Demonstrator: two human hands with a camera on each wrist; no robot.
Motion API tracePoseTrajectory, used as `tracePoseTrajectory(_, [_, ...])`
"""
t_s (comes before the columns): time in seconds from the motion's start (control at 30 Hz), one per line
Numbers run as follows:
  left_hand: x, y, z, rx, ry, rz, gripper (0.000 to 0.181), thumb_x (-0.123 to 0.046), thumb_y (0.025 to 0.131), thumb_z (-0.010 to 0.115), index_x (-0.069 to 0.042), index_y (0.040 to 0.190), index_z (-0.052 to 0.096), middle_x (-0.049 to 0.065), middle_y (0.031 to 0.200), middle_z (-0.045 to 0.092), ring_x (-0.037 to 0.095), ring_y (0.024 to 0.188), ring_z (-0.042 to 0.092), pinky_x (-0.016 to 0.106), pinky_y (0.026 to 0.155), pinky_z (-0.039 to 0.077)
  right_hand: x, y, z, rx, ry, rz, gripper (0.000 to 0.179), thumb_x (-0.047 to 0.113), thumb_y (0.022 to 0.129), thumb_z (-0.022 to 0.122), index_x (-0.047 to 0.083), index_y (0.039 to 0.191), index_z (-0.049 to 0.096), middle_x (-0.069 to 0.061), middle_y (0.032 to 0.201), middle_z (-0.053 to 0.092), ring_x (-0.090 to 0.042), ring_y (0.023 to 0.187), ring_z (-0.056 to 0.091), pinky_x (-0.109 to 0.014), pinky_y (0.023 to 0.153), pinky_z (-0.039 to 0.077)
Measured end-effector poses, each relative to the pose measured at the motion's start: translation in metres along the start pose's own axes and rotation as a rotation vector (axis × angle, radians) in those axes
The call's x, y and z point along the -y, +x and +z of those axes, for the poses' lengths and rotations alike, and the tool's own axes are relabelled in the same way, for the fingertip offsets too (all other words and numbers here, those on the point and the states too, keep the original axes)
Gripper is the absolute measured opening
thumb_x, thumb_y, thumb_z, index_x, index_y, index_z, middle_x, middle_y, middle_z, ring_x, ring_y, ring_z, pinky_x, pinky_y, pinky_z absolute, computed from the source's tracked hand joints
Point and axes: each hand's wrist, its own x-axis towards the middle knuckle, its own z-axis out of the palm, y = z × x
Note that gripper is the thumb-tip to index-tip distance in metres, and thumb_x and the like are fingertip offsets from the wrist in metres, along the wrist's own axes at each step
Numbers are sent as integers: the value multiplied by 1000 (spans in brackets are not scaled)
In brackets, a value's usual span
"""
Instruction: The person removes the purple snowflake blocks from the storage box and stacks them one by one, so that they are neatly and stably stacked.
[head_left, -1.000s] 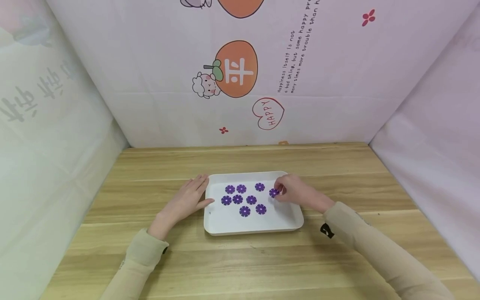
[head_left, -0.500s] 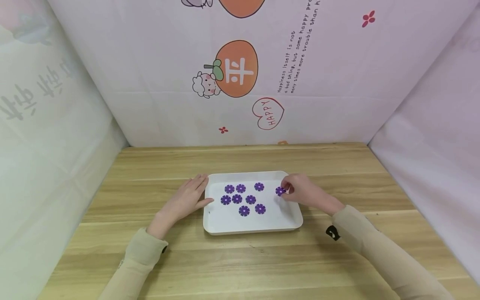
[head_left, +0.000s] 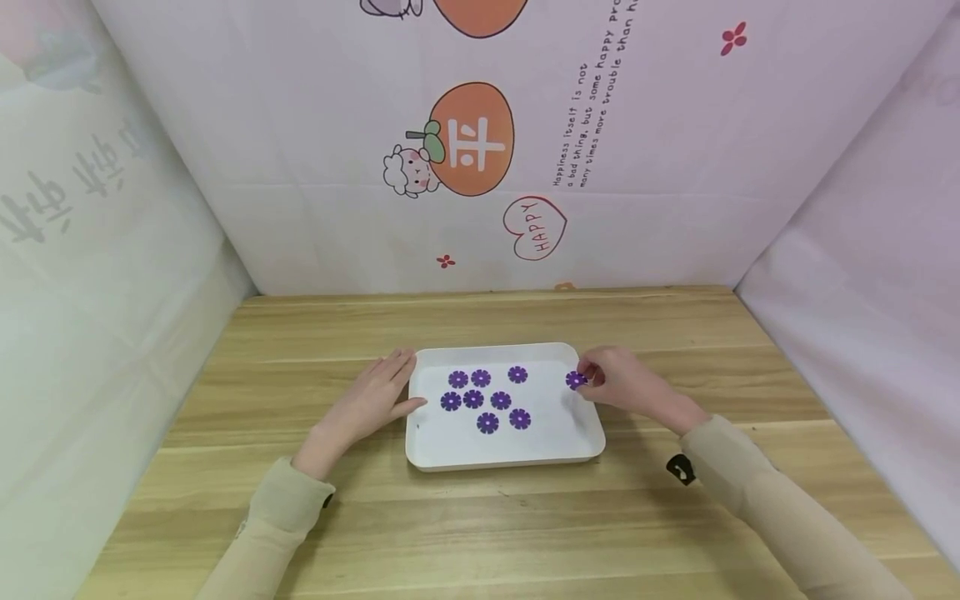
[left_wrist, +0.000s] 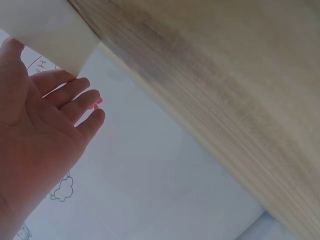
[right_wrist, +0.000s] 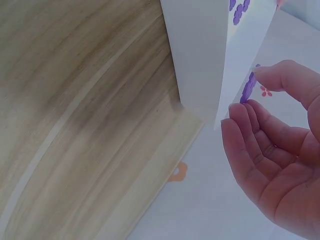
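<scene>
My right hand (head_left: 626,383) pinches a purple snowflake disc (head_left: 576,381) between thumb and fingers, over the right end of a white tray (head_left: 502,446). The right wrist view shows this purple disc (right_wrist: 248,86) edge-on between the thumb and fingertips, beside the tray's wall (right_wrist: 200,55). Several more purple discs lie flat in the tray, one of them (head_left: 520,418) nearest its front middle. On the tray's left side rests my left hand (head_left: 369,400), fingers extended at the back corner and thumb across the rim. From below, the left wrist view shows its fingertips touching the tray corner (left_wrist: 55,37).
The tray stands on a wood-grain table (head_left: 480,533). Behind it rises a white printed cloth wall (head_left: 637,242), with further white cloth on the left (head_left: 112,250) and right (head_left: 862,275). A black strap (head_left: 681,469) hangs at the right sleeve.
My right hand has moved right with the pinched disc, from inside the tray toward its right rim. The left hand and the other discs stay in place.
</scene>
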Motion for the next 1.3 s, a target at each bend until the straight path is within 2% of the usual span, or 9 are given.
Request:
tracePoseTrajectory(0.2, [1, 0, 1, -1, 1, -2, 75, -47, 97, 58, 9, 145, 42, 26, 151, 44, 41, 142, 42, 55, 118, 37, -5, -7, -3, -33, 8, -12, 13, 5, 80, 77, 0, 91, 70, -7, 83, 71, -11, 72, 61, -20, 63, 54])
tracePoseTrajectory(0.43, [1, 0, 1, 1, -6, 1, 75, -46, 97, 58, 10, 145, 42, 27, 151, 44, 41, 142, 42, 56, 118, 36, -16, -14, -4, -45, 13, 11, 12, 7, 81, 75, 2, 92, 71, -6, 83, 71, -10, 72, 61, -19, 63, 53])
tracePoseTrajectory(0.7, [1, 0, 2, 10, 2, 0, 75, -46, 98, 57, 9, 145, 41, 26, 151, 43, 41, 143, 41, 55, 119, 36, -27, -22, -6, -59, 27, 20, 17, 8, 82, 75, -1, 96, 71, -8, 86, 72, -11, 74, 65, -22, 65, 56])
tracePoseTrajectory(1.07, [1, 0, 2, 3, 1, 2, 75, -46, 97, 58, 10, 145, 42, 27, 151, 44, 41, 142, 42, 56, 118, 36, -41, -27, -9, -95, 23, 34, 17, 4, 81, 76, -4, 94, 69, -12, 84, 73, -14, 71, 66, -20, 63, 56])
tracePoseTrajectory(1.3, [1, 0, 2, 11, 4, -2, 75, -46, 98, 57, 9, 145, 41, 27, 151, 43, 41, 142, 41, 55, 119, 36, -50, -30, -9, -104, 13, 47, 18, 5, 80, 77, -5, 93, 69, -13, 83, 72, -17, 71, 67, -26, 63, 60])
